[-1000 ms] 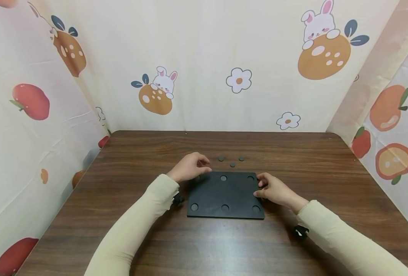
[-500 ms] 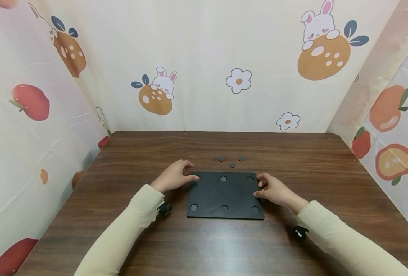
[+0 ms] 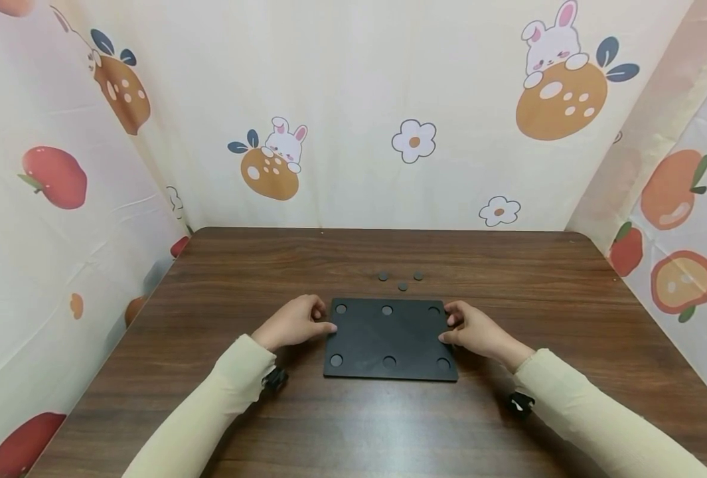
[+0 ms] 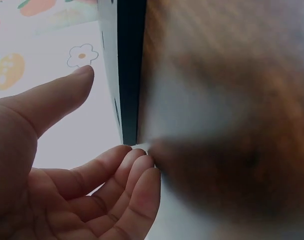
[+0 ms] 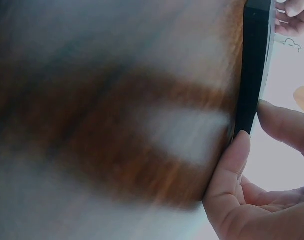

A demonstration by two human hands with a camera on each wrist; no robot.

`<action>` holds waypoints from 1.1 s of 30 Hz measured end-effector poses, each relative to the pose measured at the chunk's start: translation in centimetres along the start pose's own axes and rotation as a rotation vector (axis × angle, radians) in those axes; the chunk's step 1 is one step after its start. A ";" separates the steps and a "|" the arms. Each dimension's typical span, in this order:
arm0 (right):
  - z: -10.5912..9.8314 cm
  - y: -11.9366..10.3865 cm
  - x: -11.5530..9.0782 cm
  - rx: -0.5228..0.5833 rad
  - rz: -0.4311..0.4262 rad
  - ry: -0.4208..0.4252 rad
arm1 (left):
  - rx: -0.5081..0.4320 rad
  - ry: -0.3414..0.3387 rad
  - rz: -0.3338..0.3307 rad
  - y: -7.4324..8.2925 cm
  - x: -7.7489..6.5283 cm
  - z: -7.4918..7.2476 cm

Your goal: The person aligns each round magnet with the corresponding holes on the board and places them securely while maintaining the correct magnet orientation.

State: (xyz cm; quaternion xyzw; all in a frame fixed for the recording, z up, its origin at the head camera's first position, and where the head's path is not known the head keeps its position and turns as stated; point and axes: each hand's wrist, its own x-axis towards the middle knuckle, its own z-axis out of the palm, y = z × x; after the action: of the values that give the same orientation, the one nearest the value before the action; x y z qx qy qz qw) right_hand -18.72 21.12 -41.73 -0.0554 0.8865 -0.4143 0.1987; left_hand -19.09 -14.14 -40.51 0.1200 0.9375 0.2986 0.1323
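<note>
The black board (image 3: 389, 337) lies on the table (image 3: 389, 431). The right hand (image 3: 478, 330) pinches its right edge. The left hand (image 3: 291, 322), thumb spread from loosely curved fingers, is at the left edge; contact is unclear. Three discs (image 3: 403, 287) lie beyond.

Before you: dk.-brown, wood-grain, round-cornered tbl. (image 3: 257, 265); behind, cream backdrop (image 3: 353, 79) w/ rabbit-&-flower print; at your sides, L cloth (image 3: 42, 252) & R cloth (image 3: 676, 239), both fruit-print; pale glare (image 3: 389, 415) on tbl. nr. you.
</note>
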 end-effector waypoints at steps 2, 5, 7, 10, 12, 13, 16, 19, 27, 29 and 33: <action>0.0 0.0 0.0 -0.002 0.001 0.000 | 0.001 -0.003 0.000 0.0 -0.2 0.1; 0.0 0.0 0.0 -0.004 0.000 0.000 | 0.001 -0.009 0.004 -0.1 -0.4 0.3; 0.0 0.1 0.0 -0.004 -0.001 0.000 | 0.000 -0.012 0.007 -0.1 -0.5 0.4; 0.0 0.0 0.0 -0.002 -0.002 0.000 | -0.003 -0.017 0.021 -0.2 -0.5 0.5; 0.0 0.0 0.0 0.000 -0.003 -0.001 | 0.001 -0.021 0.032 -0.3 -0.5 0.6; 0.0 0.0 0.0 0.001 -0.003 -0.002 | 0.001 -0.024 0.036 -0.3 -0.5 0.7; 0.0 0.0 0.0 0.001 -0.005 -0.004 | -0.001 -0.033 0.044 -0.4 -0.4 0.8; 0.0 0.0 0.0 -0.001 -0.006 -0.004 | -0.003 -0.043 0.048 -0.3 -0.3 0.8; 0.0 0.0 0.0 -0.008 -0.010 -0.006 | -0.003 -0.061 0.057 0.0 -0.3 0.9; 0.0 0.0 0.0 -0.007 -0.012 -0.006 | 0.002 -0.062 0.058 0.1 -0.3 0.9; 0.0 0.0 0.0 -0.007 -0.013 -0.007 | 0.008 -0.065 0.059 0.1 -0.3 0.9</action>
State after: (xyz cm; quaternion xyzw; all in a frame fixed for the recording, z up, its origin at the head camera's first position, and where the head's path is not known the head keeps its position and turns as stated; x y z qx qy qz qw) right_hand -18.76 21.12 -41.68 -0.0633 0.8869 -0.4123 0.1987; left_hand -18.52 -13.65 -41.14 0.1575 0.9300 0.2946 0.1532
